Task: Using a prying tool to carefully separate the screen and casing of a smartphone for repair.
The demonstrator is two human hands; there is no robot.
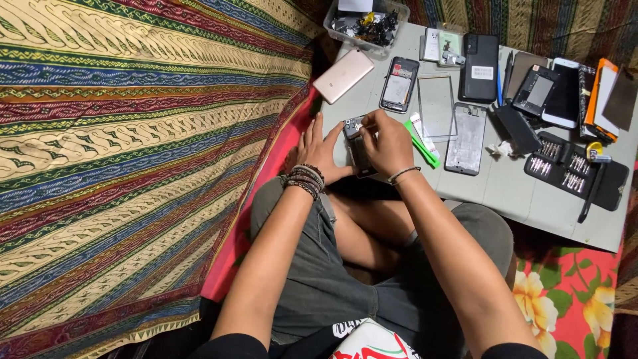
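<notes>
Striped, patterned cloth (119,153) covers the floor to our left, and a red flowered sheet (571,292) shows at lower right as we sit cross-legged in grey shorts (312,279) before a low grey board (531,199). Our left hand (318,149), beaded bands at the wrist, lies flat with fingers spread, steadying the near left edge of an opened phone (357,147) at the board's near edge. Our right hand (389,143) curls over that phone from the right, its fingertips pinched together at the upper end; we cannot tell whether a tool sits between them. Just right of this hand lies a green pry tool (425,147), then a bare phone frame (467,129) and a clear glass panel (436,106). Further right a black bit case (577,171) lies open. Beyond our hands rest a pink phone back (343,74) and a second opened phone (399,84). Farther still, more phones (481,66) line the far edge, and a clear parts tub (367,23) stands at the far left corner.
</notes>
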